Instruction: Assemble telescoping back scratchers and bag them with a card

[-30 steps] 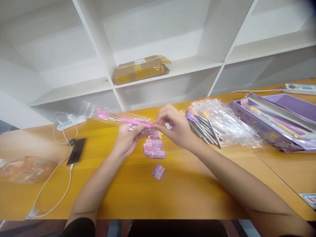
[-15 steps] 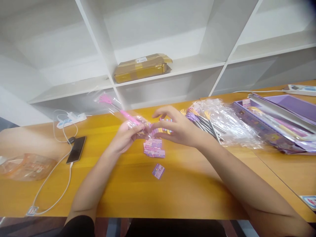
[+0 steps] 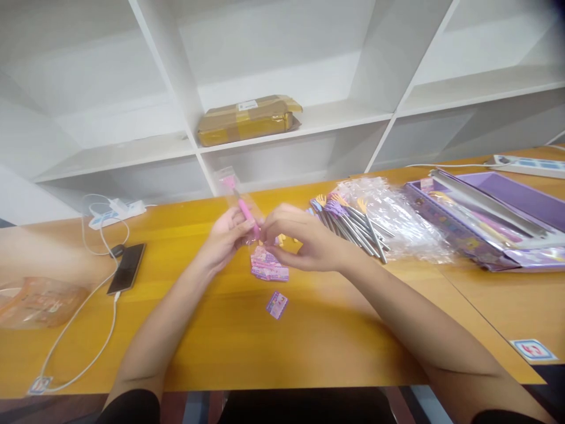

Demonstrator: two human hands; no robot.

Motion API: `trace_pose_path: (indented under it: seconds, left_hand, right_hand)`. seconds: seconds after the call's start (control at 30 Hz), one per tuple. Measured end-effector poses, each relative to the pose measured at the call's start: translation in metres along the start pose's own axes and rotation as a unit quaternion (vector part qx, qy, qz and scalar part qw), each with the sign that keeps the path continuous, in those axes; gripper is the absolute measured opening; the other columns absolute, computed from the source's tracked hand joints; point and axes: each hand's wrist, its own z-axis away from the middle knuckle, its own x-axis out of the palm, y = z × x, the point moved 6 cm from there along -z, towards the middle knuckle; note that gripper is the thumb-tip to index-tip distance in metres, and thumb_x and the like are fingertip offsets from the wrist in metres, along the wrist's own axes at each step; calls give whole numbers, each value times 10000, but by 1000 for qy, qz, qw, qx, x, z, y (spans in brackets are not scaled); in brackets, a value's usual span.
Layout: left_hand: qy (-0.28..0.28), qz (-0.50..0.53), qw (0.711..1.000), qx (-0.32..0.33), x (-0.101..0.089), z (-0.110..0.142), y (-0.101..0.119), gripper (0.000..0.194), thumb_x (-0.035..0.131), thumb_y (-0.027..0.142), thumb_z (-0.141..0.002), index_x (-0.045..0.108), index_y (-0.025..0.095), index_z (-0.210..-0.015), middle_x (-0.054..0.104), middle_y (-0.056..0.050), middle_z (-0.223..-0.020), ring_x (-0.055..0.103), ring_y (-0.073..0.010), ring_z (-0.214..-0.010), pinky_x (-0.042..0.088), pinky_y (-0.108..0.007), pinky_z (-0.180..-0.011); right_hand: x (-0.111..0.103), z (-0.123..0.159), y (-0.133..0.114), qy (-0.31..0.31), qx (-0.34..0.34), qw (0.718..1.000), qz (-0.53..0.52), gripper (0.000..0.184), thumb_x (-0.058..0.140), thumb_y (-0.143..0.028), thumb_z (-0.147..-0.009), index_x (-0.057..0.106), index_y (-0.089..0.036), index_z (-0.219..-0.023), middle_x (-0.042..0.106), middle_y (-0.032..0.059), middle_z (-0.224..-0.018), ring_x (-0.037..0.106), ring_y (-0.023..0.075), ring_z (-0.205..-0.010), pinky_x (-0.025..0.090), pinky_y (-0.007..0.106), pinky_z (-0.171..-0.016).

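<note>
A pink telescopic back scratcher [image 3: 248, 217] sits inside a clear plastic bag [image 3: 242, 191], its hand-shaped head pointing up and away. My left hand [image 3: 224, 238] is closed around the bagged scratcher near its handle. At the handle end, the fingers of my right hand [image 3: 304, 235] pinch the bag's edge, though the fingertips are partly blurred. Small yellow pieces [image 3: 281, 239] show behind my right fingers. Below the hands lie a heap of pink and purple cards [image 3: 269, 268] and one separate card [image 3: 277, 305].
To the right are loose back scratchers [image 3: 353, 229] with metal rods, a pile of clear bags [image 3: 397, 224] and an open purple box [image 3: 481, 235]. A phone [image 3: 126, 268] on a cable, a power strip [image 3: 117, 215] and an orange bag [image 3: 44, 301] lie left. A taped parcel [image 3: 247, 121] rests on the shelf.
The bagged scratcher has swung from nearly level to steeply upright. My right hand came away with fingers spread, then closed again at the bag's handle end.
</note>
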Motion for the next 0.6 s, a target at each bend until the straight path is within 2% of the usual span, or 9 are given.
trace_pose_path:
  seconds: [0.1, 0.17, 0.27, 0.4, 0.6]
  left_hand:
    - [-19, -21, 1000, 5, 5, 2, -3, 630, 993, 422, -768, 647, 193, -1242, 773, -32, -947, 720, -159, -777, 521, -251, -682]
    - [-36, -27, 999, 12, 10, 5, -3, 563, 961, 435, -815, 656, 200, -1225, 773, -35, -959, 721, -158, -787, 540, -254, -701]
    - [-30, -4, 999, 20, 14, 10, -1, 474, 914, 480, -864, 689, 212, -1183, 762, -29, -982, 733, -162, -855, 577, -255, -757]
    - [-34, 14, 999, 24, 14, 12, 2, 475, 877, 553, -883, 706, 219, -1175, 741, -22, -975, 733, -161, -850, 603, -266, -765]
    - [-99, -71, 990, 68, 21, 12, 4, 481, 977, 300, -796, 676, 205, -1159, 778, -63, -1064, 775, -214, -977, 617, -287, -825]
  right_hand:
    - [1, 0, 5, 35, 58, 998, -9, 139, 667, -296, -1030, 600, -260, -913, 704, 9, -883, 614, 178, -829, 492, 355, -808]
    - [2, 2, 12, 57, 114, 991, -29, 164, 685, -292, -1015, 598, -249, -882, 670, -5, -832, 580, 152, -758, 469, 321, -732]
    - [4, 4, 20, 64, 174, 981, -58, 149, 714, -314, -1000, 628, -241, -904, 684, -12, -831, 558, 128, -711, 451, 300, -682]
    - [1, 5, 24, 85, 188, 976, -65, 165, 741, -356, -1002, 657, -236, -926, 678, -24, -779, 553, 118, -676, 443, 295, -665]
    - [2, 4, 24, 91, 180, 978, -54, 156, 761, -327, -1000, 668, -225, -927, 689, -27, -780, 563, 106, -671, 444, 279, -658]
